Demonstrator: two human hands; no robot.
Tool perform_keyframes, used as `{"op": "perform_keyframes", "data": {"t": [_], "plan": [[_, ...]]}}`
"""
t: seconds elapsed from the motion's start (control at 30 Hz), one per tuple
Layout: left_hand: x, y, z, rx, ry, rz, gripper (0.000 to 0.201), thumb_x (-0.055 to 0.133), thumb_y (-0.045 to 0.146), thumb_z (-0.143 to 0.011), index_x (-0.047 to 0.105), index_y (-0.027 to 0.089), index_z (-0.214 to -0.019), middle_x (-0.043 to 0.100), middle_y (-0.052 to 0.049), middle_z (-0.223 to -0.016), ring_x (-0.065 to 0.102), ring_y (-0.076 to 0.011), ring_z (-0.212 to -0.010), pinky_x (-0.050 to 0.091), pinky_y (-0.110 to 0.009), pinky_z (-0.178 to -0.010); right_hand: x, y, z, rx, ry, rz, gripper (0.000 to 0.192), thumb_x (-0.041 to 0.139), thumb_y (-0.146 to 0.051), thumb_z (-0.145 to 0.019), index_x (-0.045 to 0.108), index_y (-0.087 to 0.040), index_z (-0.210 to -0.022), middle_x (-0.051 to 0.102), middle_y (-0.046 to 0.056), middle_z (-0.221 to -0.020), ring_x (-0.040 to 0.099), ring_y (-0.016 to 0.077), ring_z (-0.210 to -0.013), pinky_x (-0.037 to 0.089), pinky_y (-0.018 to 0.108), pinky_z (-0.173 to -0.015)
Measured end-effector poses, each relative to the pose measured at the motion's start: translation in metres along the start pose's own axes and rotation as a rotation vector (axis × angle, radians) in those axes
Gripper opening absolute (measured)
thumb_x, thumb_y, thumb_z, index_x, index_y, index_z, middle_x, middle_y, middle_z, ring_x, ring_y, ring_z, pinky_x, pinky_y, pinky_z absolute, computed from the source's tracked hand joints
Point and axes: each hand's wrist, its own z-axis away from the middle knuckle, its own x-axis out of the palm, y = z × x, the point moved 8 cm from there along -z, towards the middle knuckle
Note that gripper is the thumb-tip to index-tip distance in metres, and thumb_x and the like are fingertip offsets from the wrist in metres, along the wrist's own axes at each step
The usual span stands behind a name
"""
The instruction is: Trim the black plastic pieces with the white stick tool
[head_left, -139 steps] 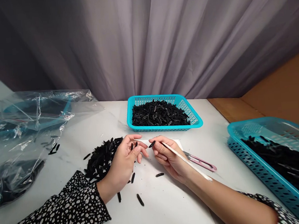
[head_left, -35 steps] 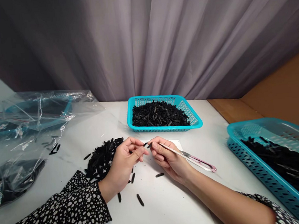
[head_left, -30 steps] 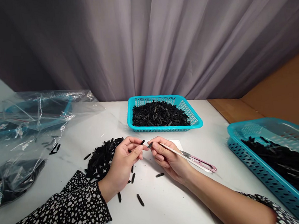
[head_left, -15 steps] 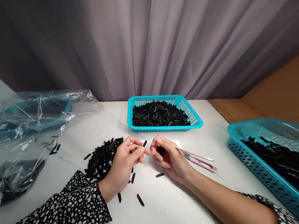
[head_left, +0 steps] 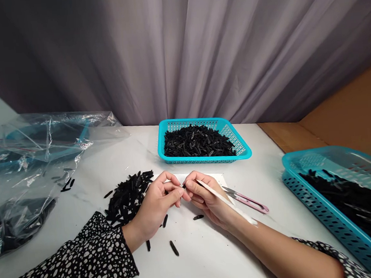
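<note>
I have my left hand [head_left: 155, 203] and my right hand [head_left: 206, 197] brought together over the white sheet of paper [head_left: 210, 248] on the table [head_left: 125, 156], fingertips almost touching. My left fingers are pinched on a small black piece [head_left: 183, 185], of which only a sliver shows between the two hands, and my right fingers are closed around a thin white stick [head_left: 225, 202] that runs back over my wrist, its tip set against that piece. To work well here I judge that I should keep the piece pinched firmly near its end, so that it cannot roll, and let the stick do the fine work with a light, steady touch, both wrists resting low on the paper for support. I should stay over the sheet, so that anything dropped lands where I can see it; three loose black pieces [head_left: 174, 248] already lie there. The heap of black pieces [head_left: 126, 199] lies just beside my left hand, partly behind it. The pink thread snips [head_left: 248, 200] lie near my right hand, on the table. A turquoise basket [head_left: 244, 149] full of black pieces stands farther back, a second turquoise basket [head_left: 320, 214] at my right, and a crumpled clear plastic bag [head_left: 30, 168] at my far left.
</note>
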Motion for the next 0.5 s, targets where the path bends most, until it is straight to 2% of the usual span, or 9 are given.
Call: {"op": "perform_keyframes", "data": {"t": [0.07,0.17,0.33,0.4,0.5], "plan": [[0.0,0.001,0.0,0.04,-0.005,0.016,0.013,0.058,0.015,-0.081,0.05,0.02,-0.09,0.069,-0.001,-0.077,0.056,-0.0126,-0.07,0.038,-0.026,-0.066,-0.001,-0.001,-0.001,-0.004,0.003,-0.023,0.031,0.082,-0.038,-0.073,0.062,-0.015,-0.074,0.055,-0.003,-0.057,0.018,0.0022,-0.043,0.01,0.017,-0.039],[-0.003,0.001,-0.002,0.104,0.026,0.04,0.025,0.051,0.006,-0.076,0.055,0.02,-0.097,0.066,-0.001,-0.089,0.059,-0.0137,-0.084,0.043,-0.026,-0.074,-0.006,-0.003,-0.002,-0.013,0.027,-0.066,0.03,0.084,-0.038,-0.071,0.068,-0.015,-0.081,0.053,-0.004,-0.059,0.019,0.0016,-0.043,0.01,0.016,-0.037],[-0.005,-0.001,-0.003,0.124,0.064,0.047,0.022,0.057,0.02,-0.088,0.052,0.02,-0.11,0.063,-0.004,-0.105,0.066,-0.0166,-0.095,0.049,-0.033,-0.09,-0.011,-0.005,-0.003,-0.034,0.066,-0.104,0.03,0.086,-0.038,-0.069,0.072,-0.016,-0.084,0.05,-0.004,-0.059,0.02,0.002,-0.045,0.009,0.015,-0.037],[-0.007,0.0,-0.003,0.115,0.106,0.097,0.026,0.063,0.025,-0.086,0.049,0.021,-0.108,0.063,-0.002,-0.098,0.07,-0.0176,-0.089,0.052,-0.035,-0.088,-0.011,-0.005,-0.003,-0.036,0.075,-0.1,0.031,0.085,-0.038,-0.069,0.072,-0.016,-0.086,0.049,-0.004,-0.059,0.02,0.0023,-0.045,0.009,0.016,-0.037],[-0.01,0.002,-0.003,0.07,0.165,0.15,0.034,0.073,0.028,-0.08,0.045,0.021,-0.099,0.066,0.002,-0.078,0.071,-0.0171,-0.069,0.055,-0.031,-0.07,-0.012,-0.005,-0.003,-0.031,0.077,-0.104,0.031,0.085,-0.038,-0.069,0.072,-0.016,-0.087,0.05,-0.004,-0.059,0.019,0.0026,-0.044,0.008,0.017,-0.037]]}}
